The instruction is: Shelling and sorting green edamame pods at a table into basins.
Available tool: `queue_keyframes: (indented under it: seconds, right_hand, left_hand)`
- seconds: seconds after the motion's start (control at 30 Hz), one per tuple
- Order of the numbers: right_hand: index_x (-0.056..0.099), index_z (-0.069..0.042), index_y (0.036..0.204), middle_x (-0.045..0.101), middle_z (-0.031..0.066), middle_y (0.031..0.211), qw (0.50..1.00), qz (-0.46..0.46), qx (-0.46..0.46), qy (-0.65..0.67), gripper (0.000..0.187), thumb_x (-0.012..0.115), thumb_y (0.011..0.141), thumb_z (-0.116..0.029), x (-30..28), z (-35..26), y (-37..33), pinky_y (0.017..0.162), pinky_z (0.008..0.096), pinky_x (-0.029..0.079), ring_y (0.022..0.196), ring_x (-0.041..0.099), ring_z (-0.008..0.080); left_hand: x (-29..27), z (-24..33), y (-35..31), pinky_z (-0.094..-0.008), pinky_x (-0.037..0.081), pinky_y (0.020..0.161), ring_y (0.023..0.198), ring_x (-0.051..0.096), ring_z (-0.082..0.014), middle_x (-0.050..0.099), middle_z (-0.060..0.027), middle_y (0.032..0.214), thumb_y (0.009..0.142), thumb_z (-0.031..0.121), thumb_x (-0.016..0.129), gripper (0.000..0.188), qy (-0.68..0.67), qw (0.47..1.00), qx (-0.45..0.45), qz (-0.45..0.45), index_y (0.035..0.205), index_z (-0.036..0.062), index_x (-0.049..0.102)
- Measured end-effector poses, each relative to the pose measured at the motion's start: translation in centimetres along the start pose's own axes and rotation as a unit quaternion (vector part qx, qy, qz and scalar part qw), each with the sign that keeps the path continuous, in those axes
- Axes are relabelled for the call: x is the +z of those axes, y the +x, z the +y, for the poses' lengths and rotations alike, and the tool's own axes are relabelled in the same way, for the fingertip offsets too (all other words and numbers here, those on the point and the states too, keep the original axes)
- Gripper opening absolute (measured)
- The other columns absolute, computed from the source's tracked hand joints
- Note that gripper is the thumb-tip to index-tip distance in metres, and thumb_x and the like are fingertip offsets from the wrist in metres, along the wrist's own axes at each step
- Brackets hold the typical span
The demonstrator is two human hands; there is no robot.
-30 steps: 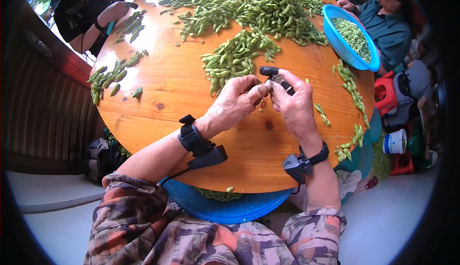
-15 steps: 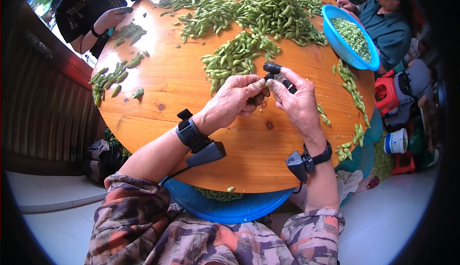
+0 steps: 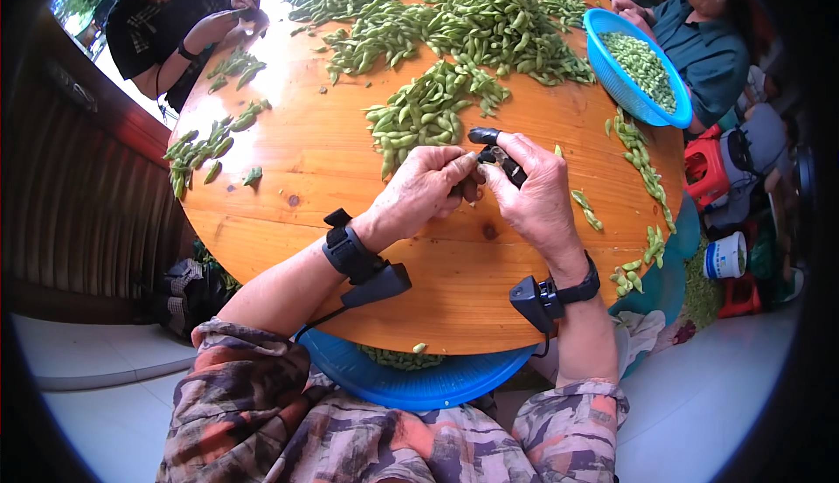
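Note:
My left hand (image 3: 424, 187) and my right hand (image 3: 535, 187) meet above the wooden table (image 3: 332, 168), fingertips pinched close together. Whatever lies between them is mostly hidden by the fingers. Black covers (image 3: 485, 135) wrap fingers of my right hand. Just beyond my hands lies a small heap of green soybean pods (image 3: 415, 111). A larger pile of pods (image 3: 489, 20) spreads behind it. Under the table's near edge, at my lap, a blue basin (image 3: 446, 396) holds shelled green beans (image 3: 393, 358).
Loose pods (image 3: 642, 164) line the table's right side; more pods (image 3: 205, 146) lie at the left. A blue basket (image 3: 616, 81) of shelled beans stands at the far right edge. One person (image 3: 166, 28) works at the far left, another (image 3: 703, 55) at the far right.
Both my hands have shifted slightly left and nearer, still pinched together. My right wrist has moved a little left. The co-worker at the far left has brought both hands together.

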State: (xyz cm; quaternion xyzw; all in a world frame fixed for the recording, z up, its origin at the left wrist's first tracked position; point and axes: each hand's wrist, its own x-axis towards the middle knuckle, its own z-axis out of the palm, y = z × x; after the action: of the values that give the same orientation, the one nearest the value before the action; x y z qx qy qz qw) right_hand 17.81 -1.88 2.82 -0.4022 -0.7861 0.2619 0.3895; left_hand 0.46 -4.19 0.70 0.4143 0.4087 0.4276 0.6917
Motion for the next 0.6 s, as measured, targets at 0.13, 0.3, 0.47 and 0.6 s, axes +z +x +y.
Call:
queue_keyframes:
  seconds: [0.13, 0.3, 0.47, 0.6]
  right_hand:
    - [0.063, 0.004, 0.106, 0.062, 0.0172, 0.086, 1.000, 0.000, -0.011, -0.006, 0.027, 0.064, 0.079, 0.000, 0.4, 0.0, -0.1, 0.067, 0.0390, 0.051, 0.074, 0.064, 0.0325]
    - [0.061, 0.003, 0.104, 0.059, 0.0175, 0.086, 0.998, 0.012, -0.040, -0.052, 0.028, 0.061, 0.077, 0.004, 0.7, 0.1, -0.3, 0.066, 0.0411, 0.050, 0.077, 0.062, 0.0344]
    - [0.060, 0.004, 0.106, 0.057, 0.0179, 0.089, 0.994, 0.023, -0.060, -0.085, 0.030, 0.059, 0.076, 0.006, 1.4, 0.0, -0.5, 0.067, 0.0424, 0.049, 0.078, 0.061, 0.0356]
    - [0.059, 0.004, 0.107, 0.056, 0.0179, 0.089, 0.995, 0.022, -0.070, -0.062, 0.030, 0.058, 0.077, 0.007, 1.1, 0.3, -0.3, 0.067, 0.0425, 0.049, 0.077, 0.060, 0.0355]
  left_hand:
    - [0.1, -0.8, 0.1, -0.0181, 0.028, 0.045, 0.054, 0.035, -0.0009, 0.056, 0.0031, 0.075, 0.105, 0.029, 0.048, 0.029, 0.043, 0.999, -0.002, 0.011, 0.098, 0.0051, 0.063]
    - [1.1, -0.8, -0.1, -0.0177, 0.027, 0.045, 0.055, 0.034, 0.0004, 0.052, 0.0055, 0.076, 0.105, 0.030, 0.048, 0.028, 0.050, 0.998, -0.018, 0.034, 0.101, 0.0059, 0.061]
    - [0.8, -1.7, 0.1, -0.0178, 0.026, 0.045, 0.054, 0.033, 0.0008, 0.048, 0.0071, 0.073, 0.105, 0.029, 0.049, 0.026, 0.042, 0.998, -0.004, 0.045, 0.097, 0.0065, 0.061]
    - [1.0, -0.8, 0.0, -0.0188, 0.025, 0.045, 0.053, 0.031, -0.0003, 0.046, 0.0070, 0.071, 0.104, 0.027, 0.051, 0.024, -0.070, 0.997, -0.026, 0.031, 0.091, 0.0079, 0.058]
